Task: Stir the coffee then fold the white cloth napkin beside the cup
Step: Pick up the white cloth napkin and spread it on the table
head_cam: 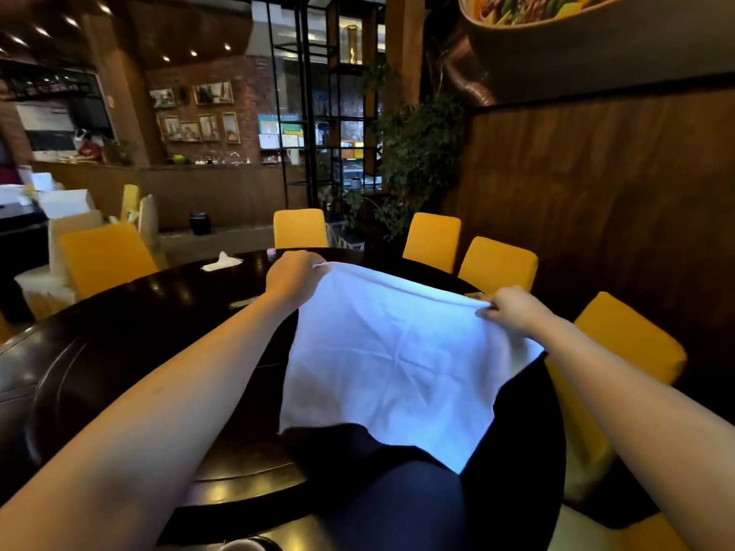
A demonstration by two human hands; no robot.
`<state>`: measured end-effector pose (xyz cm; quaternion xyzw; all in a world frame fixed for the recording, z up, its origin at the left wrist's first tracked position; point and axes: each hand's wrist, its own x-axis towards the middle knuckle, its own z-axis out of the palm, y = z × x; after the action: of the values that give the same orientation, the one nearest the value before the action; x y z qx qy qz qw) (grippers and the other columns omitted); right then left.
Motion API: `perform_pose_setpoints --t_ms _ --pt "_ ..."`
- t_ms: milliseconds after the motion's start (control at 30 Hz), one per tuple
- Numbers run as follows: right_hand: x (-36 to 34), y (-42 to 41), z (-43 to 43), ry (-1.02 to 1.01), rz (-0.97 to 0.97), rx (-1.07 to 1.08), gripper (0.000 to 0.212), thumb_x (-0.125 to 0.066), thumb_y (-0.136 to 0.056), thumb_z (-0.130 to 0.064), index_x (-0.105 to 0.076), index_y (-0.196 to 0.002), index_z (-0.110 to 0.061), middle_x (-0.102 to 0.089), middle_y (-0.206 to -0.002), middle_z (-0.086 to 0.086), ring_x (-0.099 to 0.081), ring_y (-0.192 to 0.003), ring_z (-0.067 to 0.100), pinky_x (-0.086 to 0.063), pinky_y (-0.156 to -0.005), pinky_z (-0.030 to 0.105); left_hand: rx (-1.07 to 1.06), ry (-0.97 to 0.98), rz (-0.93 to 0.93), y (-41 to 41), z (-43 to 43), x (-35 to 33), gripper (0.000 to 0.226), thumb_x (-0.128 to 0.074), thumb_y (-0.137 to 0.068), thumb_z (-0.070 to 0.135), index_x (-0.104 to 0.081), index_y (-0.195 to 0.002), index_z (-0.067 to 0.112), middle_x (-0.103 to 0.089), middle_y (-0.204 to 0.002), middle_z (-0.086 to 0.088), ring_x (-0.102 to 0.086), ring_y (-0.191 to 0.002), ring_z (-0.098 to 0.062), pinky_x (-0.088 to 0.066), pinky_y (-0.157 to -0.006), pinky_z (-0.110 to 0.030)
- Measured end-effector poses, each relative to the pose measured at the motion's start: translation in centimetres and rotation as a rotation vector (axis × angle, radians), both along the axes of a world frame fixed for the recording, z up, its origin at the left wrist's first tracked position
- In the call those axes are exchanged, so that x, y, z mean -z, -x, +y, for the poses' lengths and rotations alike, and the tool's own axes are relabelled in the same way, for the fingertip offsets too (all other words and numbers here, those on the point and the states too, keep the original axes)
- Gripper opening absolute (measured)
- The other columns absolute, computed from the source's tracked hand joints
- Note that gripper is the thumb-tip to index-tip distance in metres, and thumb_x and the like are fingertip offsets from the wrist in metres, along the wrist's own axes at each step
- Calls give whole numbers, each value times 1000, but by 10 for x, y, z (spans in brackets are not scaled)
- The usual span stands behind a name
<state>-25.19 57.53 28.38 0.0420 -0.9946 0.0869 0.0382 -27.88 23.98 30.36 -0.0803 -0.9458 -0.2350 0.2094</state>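
The white cloth napkin (391, 359) hangs spread out and creased in the air above the dark round table (131, 336). My left hand (292, 274) pinches its far left corner. My right hand (513, 310) pinches its far right corner. The napkin's lower edge droops toward me over the table's near part. A pale rounded rim at the bottom edge (244, 544) may be the cup; I cannot tell. No spoon is in view.
Several yellow chairs (497, 264) ring the table's far and right sides. A tissue pack (220, 262) and a small pink object (271, 254) lie on the far side of the table. A wooden wall stands to the right.
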Motion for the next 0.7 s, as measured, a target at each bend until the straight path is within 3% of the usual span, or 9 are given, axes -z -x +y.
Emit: perform_pose_setpoints --t_ms 100,200,367,467,600,700 --pt "-5 28 -7 -50 50 -7 24 -47 -95 -25 -65 -96 -9 -58 -78 3 -55 -82 25 -36 -58 28 -69 120 -51 13 -23 3 27 -50 -93 30 -63 -74 16 -61 -78 -13 -56 -77 -33 -39 -58 -35" --pt "-4 64 -20 -73 111 23 27 -44 -95 -25 -64 -98 -8 -64 -98 14 -59 -91 32 -41 -64 33 -124 207 -46 36 -48 4 27 -52 -92 31 -71 -87 11 -69 -92 -14 -60 -91 -35 -47 -70 -39" --pt "-14 126 -38 -92 141 78 21 -39 -87 -2 -60 -90 -2 -61 -94 18 -56 -82 32 -40 -63 33 -154 259 -21 83 -73 -9 22 -53 -91 23 -72 -96 13 -71 -101 -14 -61 -95 -33 -50 -74 -38" --pt "-36 157 -46 -92 187 92 16 -40 -85 6 -53 -83 -3 -57 -91 19 -54 -82 33 -38 -64 35 -149 299 18 109 -83 -36 21 -53 -87 16 -73 -91 11 -71 -97 -16 -63 -90 -36 -50 -73 -38" --pt "-65 183 -37 -19 301 101 22 -42 -79 7 -60 -91 2 -61 -96 23 -56 -84 35 -41 -64 34 -163 372 142 116 -93 -60 21 -52 -84 9 -72 -89 5 -71 -92 -22 -62 -89 -40 -52 -73 -42" --pt "-73 177 -29 42 484 70 14 -39 -84 2 -47 -95 0 -51 -88 22 -51 -78 37 -38 -60 38 -153 356 200 98 -87 -67 24 -52 -85 7 -71 -99 9 -71 -99 -20 -61 -95 -40 -50 -77 -43"
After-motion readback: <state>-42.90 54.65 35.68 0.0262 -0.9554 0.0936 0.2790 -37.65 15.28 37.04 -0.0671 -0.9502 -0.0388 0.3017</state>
